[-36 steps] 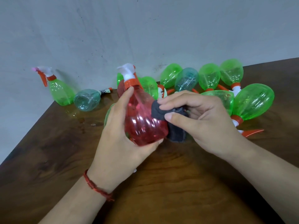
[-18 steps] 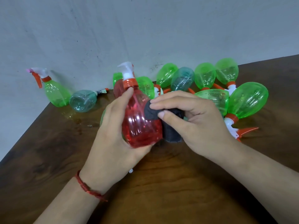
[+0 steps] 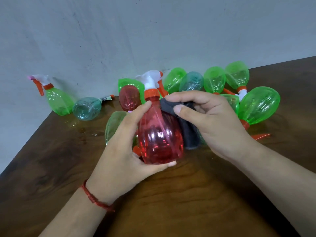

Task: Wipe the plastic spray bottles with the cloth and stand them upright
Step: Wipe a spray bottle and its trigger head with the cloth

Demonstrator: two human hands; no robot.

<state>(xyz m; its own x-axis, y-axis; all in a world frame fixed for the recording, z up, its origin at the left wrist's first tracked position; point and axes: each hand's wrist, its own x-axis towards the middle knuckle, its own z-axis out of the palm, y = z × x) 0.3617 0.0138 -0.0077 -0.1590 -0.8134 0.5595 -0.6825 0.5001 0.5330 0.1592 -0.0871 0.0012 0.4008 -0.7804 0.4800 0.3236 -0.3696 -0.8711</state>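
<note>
our left hand (image 3: pixel 126 151) grips the translucent red plastic spray bottle (image 3: pixel 159 134); our right hand (image 3: pixel 210 124) pinches the dark grey cloth (image 3: pixel 172 106) against its shoulder.

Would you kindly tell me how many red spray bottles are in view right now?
2: the held red bottle, gripped by the left hand, and a lying red bottle just behind it. Others could be hidden from view.
</note>
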